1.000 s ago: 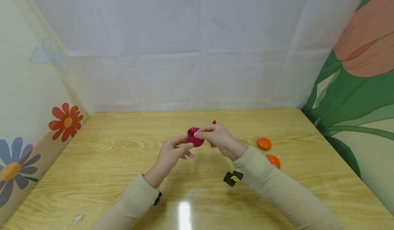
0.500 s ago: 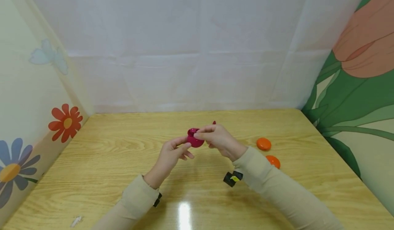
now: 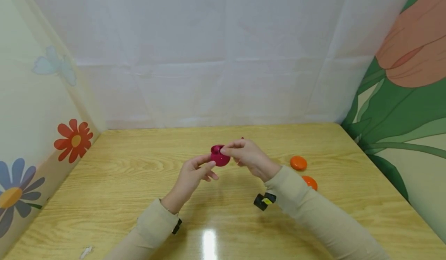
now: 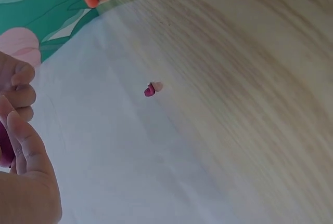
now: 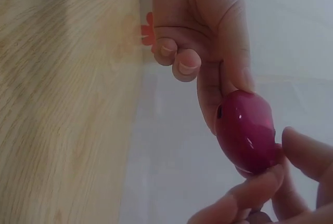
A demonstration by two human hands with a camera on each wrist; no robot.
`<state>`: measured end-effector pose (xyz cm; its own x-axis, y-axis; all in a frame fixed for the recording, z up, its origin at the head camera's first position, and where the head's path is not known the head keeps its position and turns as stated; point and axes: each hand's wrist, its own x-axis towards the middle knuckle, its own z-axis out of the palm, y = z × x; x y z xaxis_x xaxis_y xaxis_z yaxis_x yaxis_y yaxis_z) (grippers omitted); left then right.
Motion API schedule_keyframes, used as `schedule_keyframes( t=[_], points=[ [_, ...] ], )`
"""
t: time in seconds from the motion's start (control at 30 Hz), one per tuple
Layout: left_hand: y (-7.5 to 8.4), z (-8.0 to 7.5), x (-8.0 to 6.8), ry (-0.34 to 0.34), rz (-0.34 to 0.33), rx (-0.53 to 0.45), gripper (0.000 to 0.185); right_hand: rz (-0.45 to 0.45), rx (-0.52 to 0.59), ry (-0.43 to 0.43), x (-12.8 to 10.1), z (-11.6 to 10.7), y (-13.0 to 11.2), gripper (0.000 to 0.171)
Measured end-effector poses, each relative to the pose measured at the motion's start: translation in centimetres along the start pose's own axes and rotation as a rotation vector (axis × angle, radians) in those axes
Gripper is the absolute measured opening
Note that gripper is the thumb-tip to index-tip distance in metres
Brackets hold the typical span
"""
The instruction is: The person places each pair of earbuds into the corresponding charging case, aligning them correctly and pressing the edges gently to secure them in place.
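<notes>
Over the middle of the table, both hands meet at a small glossy magenta rounded case [image 3: 220, 159] with a dark hollow at its top. My left hand [image 3: 191, 175] pinches its left side between thumb and forefinger. From the right, my right hand [image 3: 251, 155] pinches at the hollow's edge; whether a small part sits between those fingertips I cannot tell. The right wrist view shows the case's smooth outer shell [image 5: 245, 130] with a small dark slot. Past the right hand, a small magenta piece [image 4: 150, 90] lies on the table, mostly hidden in the head view.
Two glossy orange rounded things lie right of the hands: one farther back [image 3: 298, 163], the other [image 3: 310, 182] partly behind the right sleeve. A white cloth [image 3: 223, 59] hangs at the table's back edge, and painted panels stand left and right.
The magenta case has shifted very slightly left and tilted a little between the fingers. Both hands otherwise keep nearly the same place and grip.
</notes>
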<state>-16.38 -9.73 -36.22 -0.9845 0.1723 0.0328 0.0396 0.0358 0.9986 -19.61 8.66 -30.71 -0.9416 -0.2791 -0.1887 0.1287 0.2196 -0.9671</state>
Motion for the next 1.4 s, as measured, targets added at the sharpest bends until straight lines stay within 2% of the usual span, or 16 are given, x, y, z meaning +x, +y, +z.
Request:
schedule_keyframes(
  t=[0.2, 0.53, 0.7, 0.87, 1.0, 1.17, 1.4],
  points=[
    [0.1, 0.0, -0.1, -0.009, 0.028, 0.012, 0.033, -0.059, -0.028, 0.026, 0.2, 0.1, -0.2, 0.018],
    [0.0, -0.2, -0.2, -0.017, 0.030, -0.003, 0.034, -0.070, -0.072, 0.033, 0.2, 0.2, -0.2, 0.020],
    [-0.1, -0.5, -0.3, 0.002, 0.022, -0.007, 0.034, -0.044, -0.005, 0.073, 0.7, -0.3, 0.1, 0.024],
    [0.0, -0.8, -0.4, 0.032, 0.010, -0.013, 0.033, 0.006, 0.166, 0.147, 2.1, -1.3, 1.2, 0.029],
    [0.0, -1.0, -0.4, 0.039, 0.006, -0.020, 0.032, 0.059, 0.267, 0.197, 3.4, -2.1, 2.4, 0.024],
    [0.0, -1.1, -0.3, 0.041, 0.006, -0.033, 0.033, 0.119, 0.289, 0.240, 4.8, -3.0, 3.5, 0.020],
    [-0.1, -1.3, -0.4, 0.051, -0.006, -0.055, 0.033, 0.198, 0.291, 0.269, 6.4, -3.7, 4.6, 0.028]
  ],
)
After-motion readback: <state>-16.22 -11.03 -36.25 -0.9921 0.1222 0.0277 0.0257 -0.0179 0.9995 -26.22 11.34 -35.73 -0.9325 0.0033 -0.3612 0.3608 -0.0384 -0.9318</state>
